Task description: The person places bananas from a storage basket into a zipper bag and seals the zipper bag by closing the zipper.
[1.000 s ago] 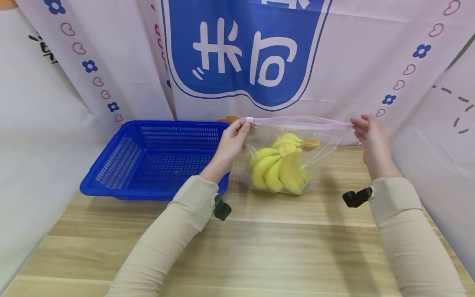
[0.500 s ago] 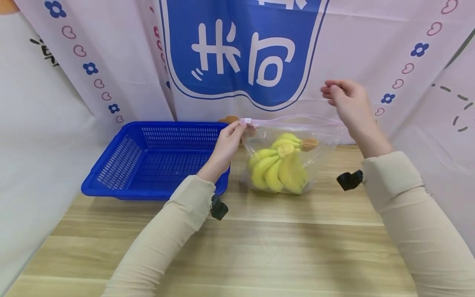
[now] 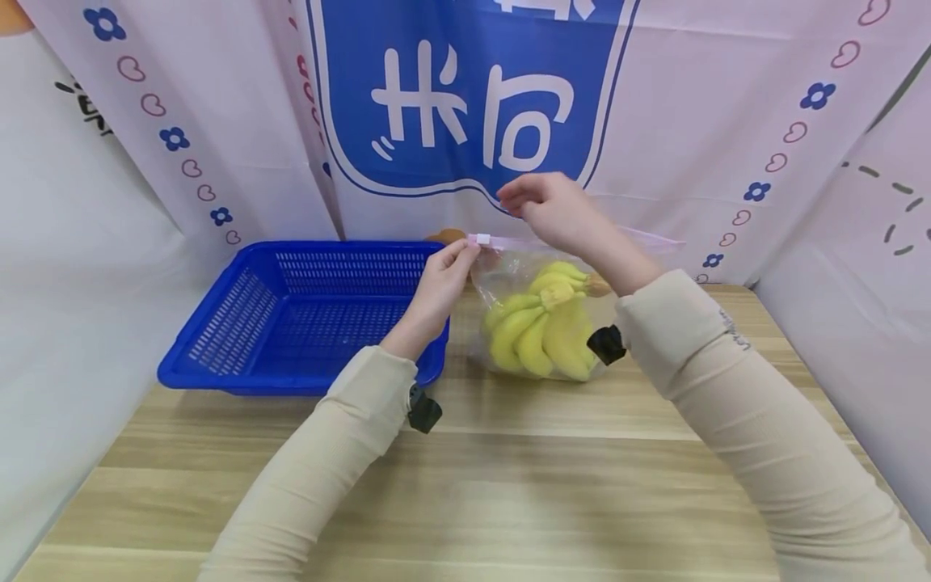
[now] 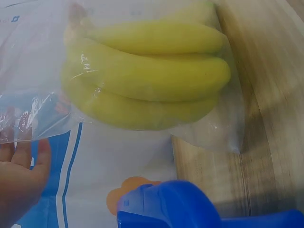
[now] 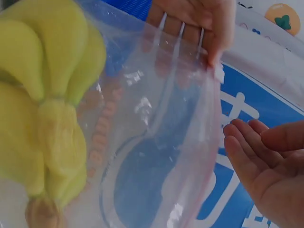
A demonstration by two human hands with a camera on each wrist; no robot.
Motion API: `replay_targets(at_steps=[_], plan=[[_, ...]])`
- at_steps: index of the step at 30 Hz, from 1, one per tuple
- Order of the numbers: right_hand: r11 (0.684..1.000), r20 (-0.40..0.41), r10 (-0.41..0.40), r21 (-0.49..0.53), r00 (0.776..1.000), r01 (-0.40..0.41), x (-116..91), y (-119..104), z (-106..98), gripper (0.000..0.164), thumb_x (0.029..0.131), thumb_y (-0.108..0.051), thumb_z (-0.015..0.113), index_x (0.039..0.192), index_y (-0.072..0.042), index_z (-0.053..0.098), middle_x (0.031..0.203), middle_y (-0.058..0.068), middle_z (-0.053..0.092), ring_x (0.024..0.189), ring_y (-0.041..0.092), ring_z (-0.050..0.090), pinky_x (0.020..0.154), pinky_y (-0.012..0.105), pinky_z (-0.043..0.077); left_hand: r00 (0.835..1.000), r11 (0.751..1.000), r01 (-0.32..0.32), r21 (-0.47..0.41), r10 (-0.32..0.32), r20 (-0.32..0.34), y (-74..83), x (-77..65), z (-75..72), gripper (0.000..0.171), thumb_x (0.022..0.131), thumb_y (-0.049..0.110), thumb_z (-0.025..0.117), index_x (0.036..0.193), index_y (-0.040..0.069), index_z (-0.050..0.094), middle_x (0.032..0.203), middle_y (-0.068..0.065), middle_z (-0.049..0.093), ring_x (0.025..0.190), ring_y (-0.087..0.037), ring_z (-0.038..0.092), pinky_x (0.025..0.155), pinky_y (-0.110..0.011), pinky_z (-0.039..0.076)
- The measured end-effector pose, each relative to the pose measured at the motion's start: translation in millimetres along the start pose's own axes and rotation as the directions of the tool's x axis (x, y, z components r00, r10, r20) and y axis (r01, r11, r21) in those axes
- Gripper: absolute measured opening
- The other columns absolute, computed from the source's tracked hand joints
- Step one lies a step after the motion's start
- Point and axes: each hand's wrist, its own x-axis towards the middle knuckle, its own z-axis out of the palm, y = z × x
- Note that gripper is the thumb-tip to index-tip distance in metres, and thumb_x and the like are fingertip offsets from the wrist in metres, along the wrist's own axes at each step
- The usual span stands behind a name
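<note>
"What's carrying everything?"

"My pale wood-grain worktop (image 3: 465, 501). Toward its back left corner sits the blue perforated plastic basket (image 3: 247, 383); just right of that, near the back edge, stands the clear plastic bag (image 3: 500, 273), with yellow bunched bananas (image 3: 541, 331) inside."

"And your fingers?"

"My left hand (image 3: 440, 284) pinches the bag's top left corner. My right hand (image 3: 558, 214) hangs above the bag's mouth, fingers loosely bent, grasping nothing."

"What could go wrong?"

"If my left pinch slips, the mouth would probably sag, since I see nothing else holding it up. And if the thin pink plastic strip (image 3: 512, 242) goes slack or wrinkles, the small white plastic slider (image 3: 483, 239) beside that pinch might snag."
</note>
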Motion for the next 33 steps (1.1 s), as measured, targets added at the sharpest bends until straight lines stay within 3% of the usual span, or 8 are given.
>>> replay_targets(at_steps=[6, 14, 21, 25, 28, 33], plan=[[0.999, 0.07, -0.012, -0.043, 0.997, 0.015, 5.7, 0.0, 16.8, 0.05, 0.086, 0.006, 0.03, 0.129, -0.001, 0.056, 0.131, 0.017, 0.059, 0.123, 0.028, 0.055, 0.108, 0.04, 0.042, 0.999, 0.999, -0.019, 0.029, 0.018, 0.031, -0.9, -1.6, -5.0, 0.039, 0.102, 0.03, 0.043, 0.126, 0.004, 0.059, 0.132, -0.01, 0.057, 0.118, -0.019, 0.05, 0.108, -0.04, 0.041], [0.991, 0.096, -0.029, -0.125, 0.995, 0.041, 9.6, 1.9, 24.3, 0.046, 0.085, 0.008, 0.039, 0.125, 0.001, 0.059, 0.124, 0.019, 0.063, 0.115, 0.03, 0.06, 0.103, 0.039, 0.046, 0.999, 0.997, -0.032, 0.077, 0.032, 0.003, -0.6, -1.4, -9.2, 0.036, 0.101, 0.028, 0.048, 0.124, 0.003, 0.062, 0.125, -0.013, 0.06, 0.106, -0.018, 0.052, 0.103, -0.041, 0.044], [0.984, 0.088, -0.067, -0.158, 0.994, 0.081, 9.6, 3.3, 26.5, 0.045, 0.085, 0.013, 0.038, 0.119, 0.001, 0.064, 0.118, 0.019, 0.067, 0.109, 0.029, 0.062, 0.097, 0.038, 0.05, 0.993, 0.989, -0.104, 0.108, 0.109, -0.046, 3.6, -0.4, -12.4, 0.033, 0.096, 0.028, 0.057, 0.116, 0.003, 0.065, 0.11, -0.01, 0.064, 0.092, -0.015, 0.055, 0.085, -0.028, 0.048], [0.983, 0.086, -0.073, -0.163, 0.994, 0.087, 9.2, 4.5, 27.0, 0.043, 0.087, 0.013, 0.039, 0.118, 0.0, 0.066, 0.118, 0.017, 0.067, 0.108, 0.028, 0.063, 0.096, 0.037, 0.05, 0.99, 0.981, -0.131, 0.142, 0.137, -0.035, 5.5, 1.5, -16.2, 0.034, 0.094, 0.032, 0.06, 0.114, 0.005, 0.067, 0.104, -0.007, 0.064, 0.087, -0.013, 0.054, 0.085, -0.032, 0.05], [0.981, 0.078, -0.074, -0.172, 0.994, 0.087, 9.2, 4.7, 27.0, 0.039, 0.089, 0.011, 0.043, 0.117, -0.001, 0.067, 0.119, 0.016, 0.067, 0.107, 0.027, 0.063, 0.095, 0.037, 0.051, 0.989, 0.975, -0.131, 0.178, 0.14, -0.04, 7.4, 2.7, -17.9, 0.035, 0.093, 0.034, 0.062, 0.111, 0.006, 0.069, 0.101, -0.007, 0.066, 0.084, -0.012, 0.056, 0.084, -0.032, 0.052], [0.98, 0.072, -0.071, -0.179, 0.995, 0.083, 10.3, 4.9, 26.7, 0.028, 0.093, 0.002, 0.053, 0.116, -0.002, 0.068, 0.119, 0.015, 0.068, 0.11, 0.026, 0.062, 0.095, 0.037, 0.051, 0.983, 0.956, -0.148, 0.255, 0.17, -0.07, 12.4, 4.5, -18.8, 0.032, 0.09, 0.032, 0.064, 0.103, 0.004, 0.072, 0.091, -0.008, 0.067, 0.073, -0.011, 0.056, 0.068, -0.021, 0.048]])
